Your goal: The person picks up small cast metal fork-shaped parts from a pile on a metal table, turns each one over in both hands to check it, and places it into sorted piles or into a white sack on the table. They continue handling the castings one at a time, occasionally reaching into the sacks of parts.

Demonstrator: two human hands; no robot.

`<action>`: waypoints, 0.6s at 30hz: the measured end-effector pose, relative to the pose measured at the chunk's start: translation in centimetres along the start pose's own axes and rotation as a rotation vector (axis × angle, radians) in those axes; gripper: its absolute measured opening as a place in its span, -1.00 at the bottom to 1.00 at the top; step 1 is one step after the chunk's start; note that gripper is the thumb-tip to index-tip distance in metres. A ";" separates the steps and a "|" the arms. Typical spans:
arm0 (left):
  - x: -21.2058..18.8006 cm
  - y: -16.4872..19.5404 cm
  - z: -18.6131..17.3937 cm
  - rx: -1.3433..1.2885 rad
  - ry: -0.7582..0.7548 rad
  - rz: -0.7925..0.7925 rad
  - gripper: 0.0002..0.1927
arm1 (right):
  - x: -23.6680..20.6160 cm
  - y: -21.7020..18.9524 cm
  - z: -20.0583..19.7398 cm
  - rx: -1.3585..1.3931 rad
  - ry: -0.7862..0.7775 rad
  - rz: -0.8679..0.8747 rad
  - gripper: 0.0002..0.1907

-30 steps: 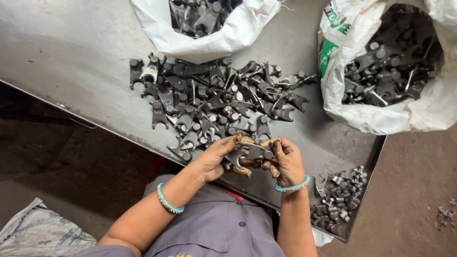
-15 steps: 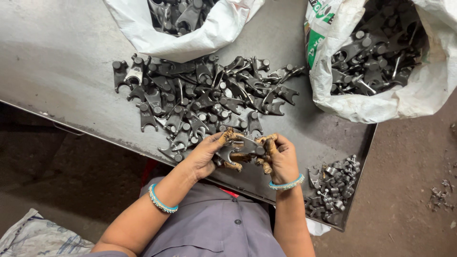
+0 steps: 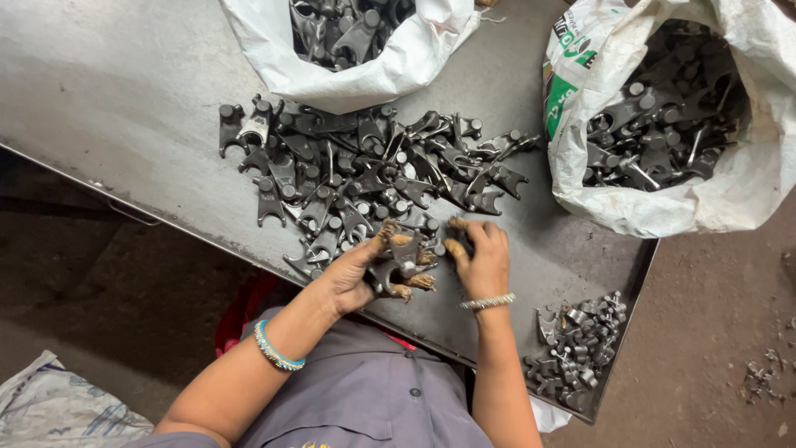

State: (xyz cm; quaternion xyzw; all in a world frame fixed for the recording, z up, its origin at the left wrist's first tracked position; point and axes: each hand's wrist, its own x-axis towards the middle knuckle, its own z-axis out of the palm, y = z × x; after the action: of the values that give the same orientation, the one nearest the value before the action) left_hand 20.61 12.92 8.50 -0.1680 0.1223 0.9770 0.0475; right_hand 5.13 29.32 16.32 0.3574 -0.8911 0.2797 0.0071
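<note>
A heap of dark metal fork-shaped parts (image 3: 373,178) lies on the grey metal table (image 3: 124,108). My left hand (image 3: 361,270) grips one dark metal part (image 3: 404,257) at the heap's near edge, fingertips stained brown. My right hand (image 3: 479,259) rests just to the right of it, fingers bent down onto parts at the heap's edge; whether it grips one is unclear.
A white sack (image 3: 390,70) holding more parts stands at the top centre. Another white sack (image 3: 746,191) full of parts sits at the right. A small pile of parts (image 3: 576,348) lies at the table's near right corner. Dirt floor (image 3: 721,332) surrounds the table.
My hands were together holding a part between them; now the right hand has drawn a little apart and reaches down to the heap, while the left hand keeps the part.
</note>
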 end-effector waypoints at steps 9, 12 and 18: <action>-0.7 1.1 1.2 0.031 0.054 0.049 -0.49 | -4.6 2.4 -1.4 0.280 0.085 0.330 -0.57; -0.8 1.2 2.4 0.107 0.024 0.045 -0.47 | -5.4 2.3 -2.0 0.659 0.082 0.310 -0.58; -1.1 -0.7 2.7 0.148 -0.044 -0.064 -0.39 | -5.1 -0.5 -3.3 1.211 -0.171 0.370 -0.72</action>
State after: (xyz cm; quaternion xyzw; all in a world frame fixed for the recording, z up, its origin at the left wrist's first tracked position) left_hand 20.82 14.21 11.20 -0.1465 0.1874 0.9668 0.0937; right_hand 8.61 33.94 18.26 0.1594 -0.6196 0.7007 -0.3157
